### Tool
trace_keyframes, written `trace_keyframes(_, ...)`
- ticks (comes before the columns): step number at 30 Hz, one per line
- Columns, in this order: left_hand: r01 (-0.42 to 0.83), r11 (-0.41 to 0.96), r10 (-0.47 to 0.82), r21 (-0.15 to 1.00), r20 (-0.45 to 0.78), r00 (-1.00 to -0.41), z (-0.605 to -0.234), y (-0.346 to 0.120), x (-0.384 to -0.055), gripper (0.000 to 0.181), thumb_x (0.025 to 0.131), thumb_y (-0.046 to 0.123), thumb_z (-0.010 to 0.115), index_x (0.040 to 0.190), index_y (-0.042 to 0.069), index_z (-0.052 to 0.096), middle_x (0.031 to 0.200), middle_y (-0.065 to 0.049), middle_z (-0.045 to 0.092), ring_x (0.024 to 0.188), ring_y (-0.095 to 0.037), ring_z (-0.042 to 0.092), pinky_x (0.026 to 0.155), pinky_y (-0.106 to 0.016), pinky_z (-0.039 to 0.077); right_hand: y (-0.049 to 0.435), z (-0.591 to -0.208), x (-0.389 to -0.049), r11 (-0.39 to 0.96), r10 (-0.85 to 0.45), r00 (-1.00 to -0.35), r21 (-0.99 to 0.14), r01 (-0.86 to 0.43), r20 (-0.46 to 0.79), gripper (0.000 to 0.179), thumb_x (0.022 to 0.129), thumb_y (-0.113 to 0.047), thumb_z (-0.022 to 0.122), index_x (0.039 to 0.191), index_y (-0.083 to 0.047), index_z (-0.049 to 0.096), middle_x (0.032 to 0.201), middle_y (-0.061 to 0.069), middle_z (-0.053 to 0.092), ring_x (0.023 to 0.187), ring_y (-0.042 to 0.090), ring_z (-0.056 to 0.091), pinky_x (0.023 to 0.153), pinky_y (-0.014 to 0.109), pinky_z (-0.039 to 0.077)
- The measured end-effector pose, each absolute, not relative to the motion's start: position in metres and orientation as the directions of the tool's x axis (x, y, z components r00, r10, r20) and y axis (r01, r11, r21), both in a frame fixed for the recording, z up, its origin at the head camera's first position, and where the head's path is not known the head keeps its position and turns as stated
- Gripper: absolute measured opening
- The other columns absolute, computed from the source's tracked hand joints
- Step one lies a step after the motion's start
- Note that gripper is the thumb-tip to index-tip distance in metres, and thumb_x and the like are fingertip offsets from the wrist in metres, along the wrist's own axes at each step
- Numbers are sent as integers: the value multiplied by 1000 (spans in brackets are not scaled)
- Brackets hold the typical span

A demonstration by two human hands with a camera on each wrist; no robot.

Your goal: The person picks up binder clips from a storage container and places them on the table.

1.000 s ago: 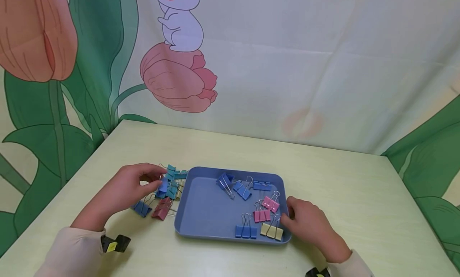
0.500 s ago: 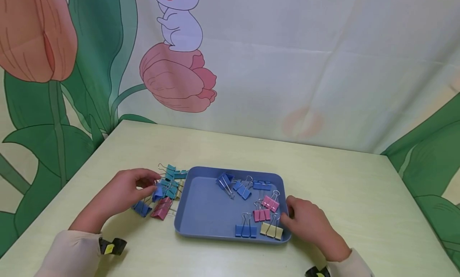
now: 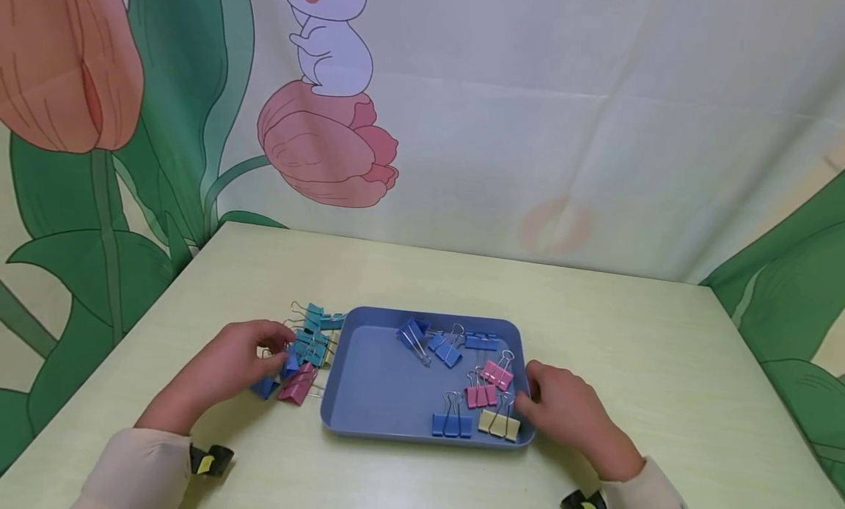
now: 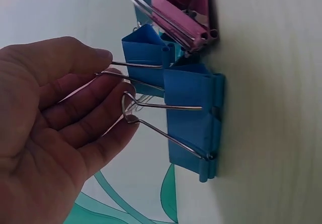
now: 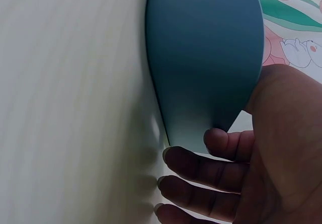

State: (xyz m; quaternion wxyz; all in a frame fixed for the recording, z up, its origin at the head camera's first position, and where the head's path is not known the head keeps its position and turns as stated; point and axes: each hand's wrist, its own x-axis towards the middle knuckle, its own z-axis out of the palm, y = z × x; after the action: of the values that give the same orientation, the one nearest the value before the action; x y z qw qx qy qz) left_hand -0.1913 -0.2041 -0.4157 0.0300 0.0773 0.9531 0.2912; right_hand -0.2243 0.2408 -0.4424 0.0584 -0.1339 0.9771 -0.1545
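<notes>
My left hand (image 3: 243,361) pinches the wire handle of a blue binder clip (image 4: 143,58) between thumb and fingers, at the near left side of a clip pile. Another blue binder clip (image 4: 188,118) lies close by, its wire handle against my lower fingers. Beside them are a dark pink clip (image 3: 298,383) and several teal clips (image 3: 310,346). On the right, my right hand (image 3: 569,406) grips the right rim of a blue tray (image 3: 524,381), thumb over the edge and fingers along the outside wall. Blue clips (image 3: 452,425), pink clips (image 3: 481,397) and a yellow clip (image 3: 499,425) lie in the tray.
The pile touches or nearly touches the tray's left wall, with a yellow clip (image 3: 331,348) partly hidden there. Everything stands on a pale table (image 3: 422,480). A printed cloth (image 3: 502,127) with flowers hangs behind it.
My left hand has moved nearer to me with the blue binder clip, from the middle of the pile to its near left side. The right hand and tray have stayed in place.
</notes>
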Motion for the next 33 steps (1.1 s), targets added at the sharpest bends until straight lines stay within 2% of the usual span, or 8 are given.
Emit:
trace_keyframes(11,162,838,185,521,8,-983,-413,-202,-188,30,87,17,70,115,6,67,111,-10,68,105,-31,62,89,-52,52,240,-441,-224,916,-282,-957,-315,-248,-66,18,82,-28,64,77,-16,51,62,-2,47,57,14,45,49,28,32)
trace_keyframes(20,260,826,222,501,136,-966,-408,-196,-183,28,86,17,70,112,9,68,112,-7,69,107,-30,64,91,-50,51,241,-442,-224,913,-288,-956,-318,-254,-62,18,82,-27,64,77,-16,51,62,-2,47,57,14,45,49,28,32)
trace_keyframes(26,298,816,246,496,168,-955,-404,-190,-180,26,87,16,69,111,8,69,112,-6,69,107,-29,64,91,-49,51,241,-443,-225,913,-286,-956,-319,-253,-62,19,83,-28,64,76,-16,51,62,-2,47,57,14,45,49,28,33)
trace_keyframes(33,331,772,286,542,169,-943,-403,-178,-180,26,87,15,68,113,11,68,112,-4,69,107,-27,64,91,-48,52,241,-443,-225,914,-287,-956,-316,-254,-61,18,82,-28,64,77,-16,51,63,-2,47,58,14,45,50,28,33)
